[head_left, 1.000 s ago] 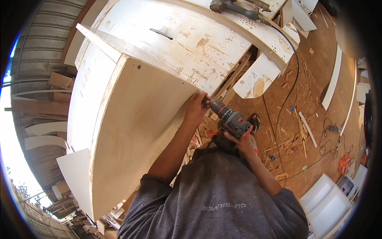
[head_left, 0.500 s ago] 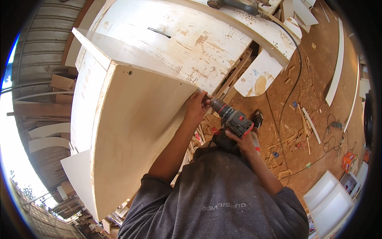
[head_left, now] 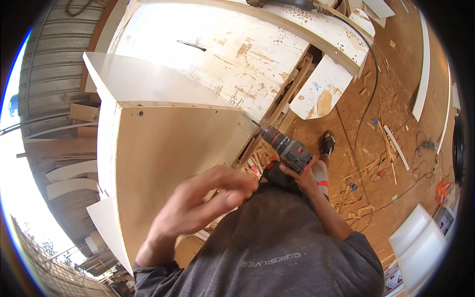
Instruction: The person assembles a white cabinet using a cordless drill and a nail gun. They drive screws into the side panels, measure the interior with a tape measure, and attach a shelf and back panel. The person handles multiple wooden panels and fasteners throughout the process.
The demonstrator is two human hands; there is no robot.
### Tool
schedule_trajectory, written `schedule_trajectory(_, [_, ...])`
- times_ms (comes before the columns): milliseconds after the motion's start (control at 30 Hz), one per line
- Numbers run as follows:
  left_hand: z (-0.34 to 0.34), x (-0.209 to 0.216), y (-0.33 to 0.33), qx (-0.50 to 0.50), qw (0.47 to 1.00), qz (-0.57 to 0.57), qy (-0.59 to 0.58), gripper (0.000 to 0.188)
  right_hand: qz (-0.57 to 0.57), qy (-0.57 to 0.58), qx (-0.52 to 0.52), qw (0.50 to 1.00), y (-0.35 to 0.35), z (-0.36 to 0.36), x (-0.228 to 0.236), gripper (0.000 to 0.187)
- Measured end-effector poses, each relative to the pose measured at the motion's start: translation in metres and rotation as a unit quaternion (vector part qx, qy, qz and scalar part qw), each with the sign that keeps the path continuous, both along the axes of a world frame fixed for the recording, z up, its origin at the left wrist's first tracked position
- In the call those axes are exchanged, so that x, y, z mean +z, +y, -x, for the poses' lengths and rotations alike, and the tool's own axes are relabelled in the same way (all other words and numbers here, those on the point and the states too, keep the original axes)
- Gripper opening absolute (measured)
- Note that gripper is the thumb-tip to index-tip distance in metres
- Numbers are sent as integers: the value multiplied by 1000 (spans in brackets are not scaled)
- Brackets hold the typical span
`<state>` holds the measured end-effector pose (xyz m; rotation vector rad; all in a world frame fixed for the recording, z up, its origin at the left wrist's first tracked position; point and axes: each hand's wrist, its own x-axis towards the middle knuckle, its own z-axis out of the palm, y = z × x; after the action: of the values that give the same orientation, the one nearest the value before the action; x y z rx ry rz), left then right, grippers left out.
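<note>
My right hand (head_left: pixel 296 174) is closed around the handle of a black and red cordless drill (head_left: pixel 292 151). The drill's thin bit (head_left: pixel 255 122) points up and left, close to the lower right corner of a white panel's edge on a large wooden box. My left hand (head_left: pixel 210 198) is raised in front of my chest, somewhat blurred, its thumb apart from the bent fingers and nothing visible between them. It hangs in front of the box's bare plywood side (head_left: pixel 163 153), which has small dark holes near its upper edge.
A white, paint-worn board (head_left: pixel 222 54) with a slot lies beyond the box. At the top, a corded power tool (head_left: pixel 292 4) rests on a curved piece, its black cable (head_left: pixel 374 84) trailing down. Wood offcuts (head_left: pixel 396 146) litter the brown floor. White panels (head_left: pixel 418 237) stand lower right.
My left hand has left the drill bit and the panel edge and come back toward my chest. The drill stays in my right hand, nearly in place. The view has shifted slightly.
</note>
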<state>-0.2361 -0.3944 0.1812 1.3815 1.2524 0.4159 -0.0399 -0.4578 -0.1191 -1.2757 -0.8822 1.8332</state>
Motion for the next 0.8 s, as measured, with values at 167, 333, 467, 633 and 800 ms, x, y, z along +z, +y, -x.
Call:
schedule_trajectory(167, [56,103,71,54,809,-435,392,44,-29,10,-5,999,-1,4,-3,39])
schedule_trajectory(333, [108,59,148,-7,910,-277,310,56,-44,4,16,999,2,1,-6,40])
schedule_trajectory(467, [100,48,148,21,908,-312,278,59,-91,-12,-3,996,3,3,-7,38])
schedule_trajectory(633, [100,47,150,9,907,-332,257,56,-162,-84,55,982,4,2,-13,35])
schedule_trajectory(800, [101,44,149,7,903,-356,242,54,-144,-76,43,986,12,4,-3,35])
